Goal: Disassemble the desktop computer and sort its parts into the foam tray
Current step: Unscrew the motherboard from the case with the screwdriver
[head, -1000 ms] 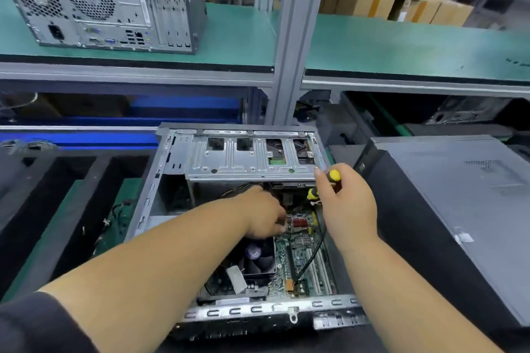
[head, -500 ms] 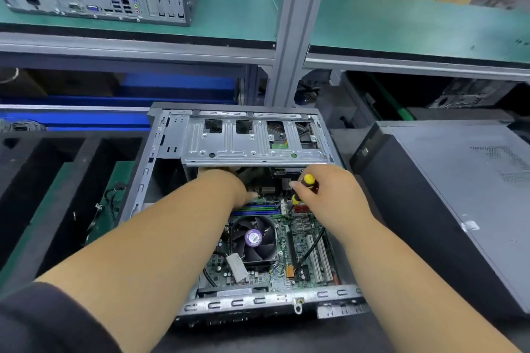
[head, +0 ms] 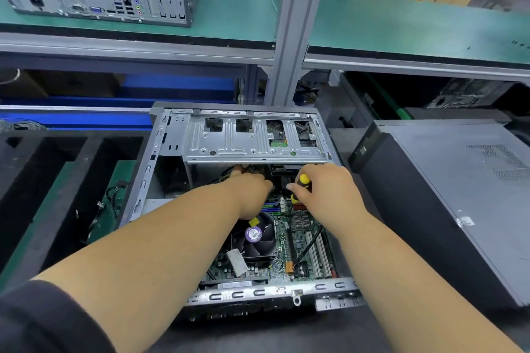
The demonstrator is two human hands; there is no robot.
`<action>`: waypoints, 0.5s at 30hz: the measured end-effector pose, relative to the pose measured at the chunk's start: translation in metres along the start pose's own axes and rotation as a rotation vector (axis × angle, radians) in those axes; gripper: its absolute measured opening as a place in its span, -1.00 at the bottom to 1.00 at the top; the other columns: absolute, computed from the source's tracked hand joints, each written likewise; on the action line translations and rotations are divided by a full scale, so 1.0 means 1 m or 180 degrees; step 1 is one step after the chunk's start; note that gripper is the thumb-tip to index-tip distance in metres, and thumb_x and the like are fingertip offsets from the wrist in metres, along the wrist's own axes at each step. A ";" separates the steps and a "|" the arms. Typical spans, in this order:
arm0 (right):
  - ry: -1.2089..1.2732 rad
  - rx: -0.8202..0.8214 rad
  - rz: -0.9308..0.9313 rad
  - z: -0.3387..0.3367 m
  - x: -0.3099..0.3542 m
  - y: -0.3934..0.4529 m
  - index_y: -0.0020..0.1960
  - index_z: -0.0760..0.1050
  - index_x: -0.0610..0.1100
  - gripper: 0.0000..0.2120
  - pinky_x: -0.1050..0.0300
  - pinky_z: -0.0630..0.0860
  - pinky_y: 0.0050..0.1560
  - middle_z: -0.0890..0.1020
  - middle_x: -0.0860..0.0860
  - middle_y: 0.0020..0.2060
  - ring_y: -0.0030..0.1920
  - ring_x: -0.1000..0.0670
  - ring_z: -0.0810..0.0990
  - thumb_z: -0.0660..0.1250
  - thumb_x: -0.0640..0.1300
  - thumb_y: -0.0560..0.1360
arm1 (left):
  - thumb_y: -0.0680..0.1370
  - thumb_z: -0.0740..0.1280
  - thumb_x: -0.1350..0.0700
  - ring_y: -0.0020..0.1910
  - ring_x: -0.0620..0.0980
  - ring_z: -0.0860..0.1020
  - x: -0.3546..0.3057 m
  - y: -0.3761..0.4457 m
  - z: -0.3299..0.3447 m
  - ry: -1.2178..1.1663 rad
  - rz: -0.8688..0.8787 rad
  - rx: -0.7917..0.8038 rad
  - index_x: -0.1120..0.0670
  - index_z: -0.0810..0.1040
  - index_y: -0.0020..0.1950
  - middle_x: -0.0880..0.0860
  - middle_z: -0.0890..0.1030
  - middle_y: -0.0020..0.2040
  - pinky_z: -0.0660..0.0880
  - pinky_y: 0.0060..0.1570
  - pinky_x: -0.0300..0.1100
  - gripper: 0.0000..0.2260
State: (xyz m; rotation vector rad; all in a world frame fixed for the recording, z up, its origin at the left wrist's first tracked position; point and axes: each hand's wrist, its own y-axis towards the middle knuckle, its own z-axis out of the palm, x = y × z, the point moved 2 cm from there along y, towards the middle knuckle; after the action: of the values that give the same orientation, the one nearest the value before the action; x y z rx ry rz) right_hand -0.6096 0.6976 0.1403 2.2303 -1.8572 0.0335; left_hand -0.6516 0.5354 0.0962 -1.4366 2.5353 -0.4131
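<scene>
Since a second ago, both my hands are reaching deeper into the open computer case (head: 160,180), toward twelve o'clock under the drive cage (head: 252,140). My left hand (head: 252,195) is working among the cables there; whether its fingers are clenched I cannot tell. My right hand (head: 327,189) is gripping the yellow-and-black screwdriver (head: 302,182) above the motherboard (head: 298,238). At nine o'clock the foam tray (head: 66,180) is lying beside the case.
</scene>
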 end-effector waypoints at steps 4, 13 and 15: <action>0.0033 -0.0001 -0.0033 0.001 -0.001 0.000 -0.15 0.48 -0.02 -0.72 -0.01 0.40 0.02 0.56 0.04 -0.28 -0.12 -0.06 0.49 0.29 0.19 0.51 | 0.61 0.21 -0.02 0.21 0.17 0.45 -0.007 0.002 0.002 -0.0372 0.0140 0.0020 0.03 0.37 0.32 0.13 0.44 0.26 0.31 0.11 -0.01 -0.70; -0.0056 -0.0024 -0.0037 0.002 -0.003 0.000 -0.10 0.51 -0.02 -0.72 0.00 0.41 0.00 0.59 0.04 -0.24 -0.10 -0.06 0.50 0.26 0.20 0.52 | 0.63 0.17 -0.01 0.25 0.20 0.44 -0.007 0.003 0.003 -0.0358 0.0130 0.0251 -0.03 0.27 0.46 0.16 0.40 0.31 0.36 0.16 -0.02 -0.61; -0.0042 -0.0024 -0.0035 0.002 -0.003 -0.001 -0.11 0.51 -0.02 -0.72 0.00 0.42 0.00 0.58 0.04 -0.25 -0.10 -0.05 0.50 0.27 0.19 0.52 | 0.64 0.16 -0.01 0.25 0.20 0.44 -0.007 0.003 0.004 -0.0334 0.0131 0.0255 -0.03 0.27 0.46 0.16 0.40 0.31 0.35 0.14 -0.03 -0.62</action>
State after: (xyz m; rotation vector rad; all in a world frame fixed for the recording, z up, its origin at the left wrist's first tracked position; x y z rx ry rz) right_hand -0.6098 0.7003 0.1381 2.2411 -1.8486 0.0098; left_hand -0.6494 0.5429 0.0915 -1.3391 2.4328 -0.4163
